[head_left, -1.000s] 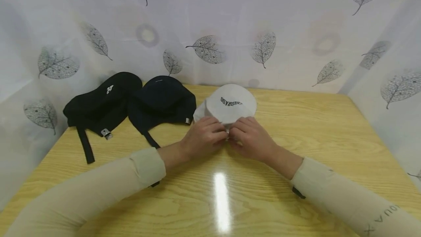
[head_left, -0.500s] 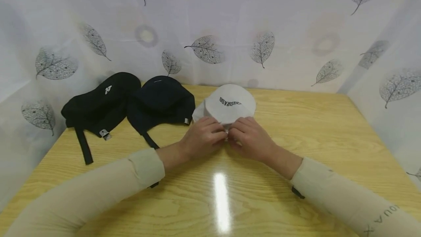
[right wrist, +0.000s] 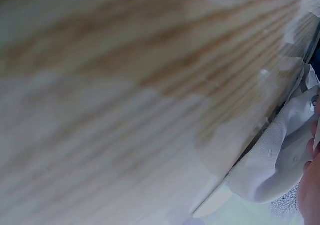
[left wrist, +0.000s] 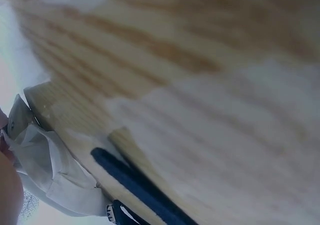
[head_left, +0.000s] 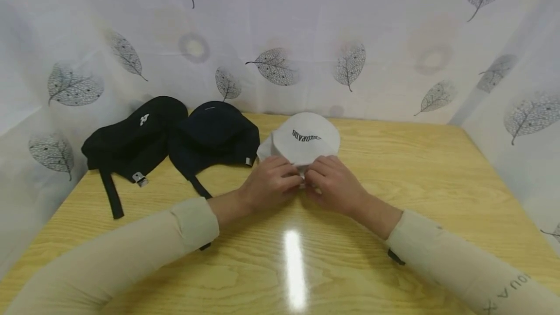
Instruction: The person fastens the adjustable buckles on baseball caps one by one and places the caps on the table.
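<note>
A white cap (head_left: 312,135) with dark COLORADO lettering sits toward the back of the table, its lettered side facing up. At its near edge my left hand (head_left: 272,181) pinches the cap with curled fingers. My right hand (head_left: 334,183) does the same just to the right, so the fingertips almost meet. Most of what lies between the fingertips is hidden in the head view. In the right wrist view, a small metal piece (right wrist: 314,103) shows on the cap (right wrist: 287,145) beside the fingers. The left wrist view catches the cap's folded fabric (left wrist: 60,175).
To the left lie a dark navy cap (head_left: 218,130), close against the white one, and a black cap (head_left: 135,135) with a white emblem. Their straps (head_left: 111,193) trail toward the front of the wooden table (head_left: 415,159). A leaf-print curtain (head_left: 306,23) hangs behind.
</note>
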### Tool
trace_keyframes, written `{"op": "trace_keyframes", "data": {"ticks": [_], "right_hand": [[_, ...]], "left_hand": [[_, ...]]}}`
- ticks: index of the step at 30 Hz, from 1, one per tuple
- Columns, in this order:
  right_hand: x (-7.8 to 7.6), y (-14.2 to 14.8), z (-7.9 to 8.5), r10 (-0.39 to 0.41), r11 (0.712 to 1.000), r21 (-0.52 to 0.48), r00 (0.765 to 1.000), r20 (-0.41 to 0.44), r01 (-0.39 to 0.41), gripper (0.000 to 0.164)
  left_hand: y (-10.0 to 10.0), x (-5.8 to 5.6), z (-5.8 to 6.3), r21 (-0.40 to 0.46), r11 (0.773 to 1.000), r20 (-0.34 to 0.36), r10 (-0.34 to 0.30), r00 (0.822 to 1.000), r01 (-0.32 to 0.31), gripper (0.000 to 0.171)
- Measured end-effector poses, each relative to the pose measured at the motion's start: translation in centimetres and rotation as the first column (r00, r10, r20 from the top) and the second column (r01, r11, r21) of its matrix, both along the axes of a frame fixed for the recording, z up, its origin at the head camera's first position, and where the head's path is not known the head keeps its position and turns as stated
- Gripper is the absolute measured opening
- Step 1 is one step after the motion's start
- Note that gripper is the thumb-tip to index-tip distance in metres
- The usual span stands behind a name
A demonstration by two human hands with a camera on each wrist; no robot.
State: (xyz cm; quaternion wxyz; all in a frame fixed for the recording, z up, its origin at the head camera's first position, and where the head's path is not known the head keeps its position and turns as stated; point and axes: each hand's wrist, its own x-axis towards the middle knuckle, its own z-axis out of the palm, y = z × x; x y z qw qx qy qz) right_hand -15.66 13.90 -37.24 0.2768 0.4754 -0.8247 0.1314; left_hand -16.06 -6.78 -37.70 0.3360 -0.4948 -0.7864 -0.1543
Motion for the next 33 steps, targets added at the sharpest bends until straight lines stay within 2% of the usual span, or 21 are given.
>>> {"op": "trace_keyframes", "data": {"ticks": [11,18,33], "right_hand": [[-0.04,0.26,0.00,-0.019,1.000,0.000,0.999,0.026,0.019,0.013],[-0.02,0.35,0.04,0.009,1.000,-0.020,0.999,0.048,-0.008,0.021],[0.11,0.27,-0.05,0.038,0.999,-0.027,0.998,0.042,-0.037,0.018]], "left_hand": [[0.06,0.07,0.00,-0.005,1.000,0.019,0.008,1.000,-0.008,0.006],[0.07,0.21,0.02,-0.011,1.000,0.026,0.014,1.000,-0.014,0.008],[0.14,0.18,-0.05,-0.006,1.000,0.011,0.003,1.000,-0.003,0.008]]}}
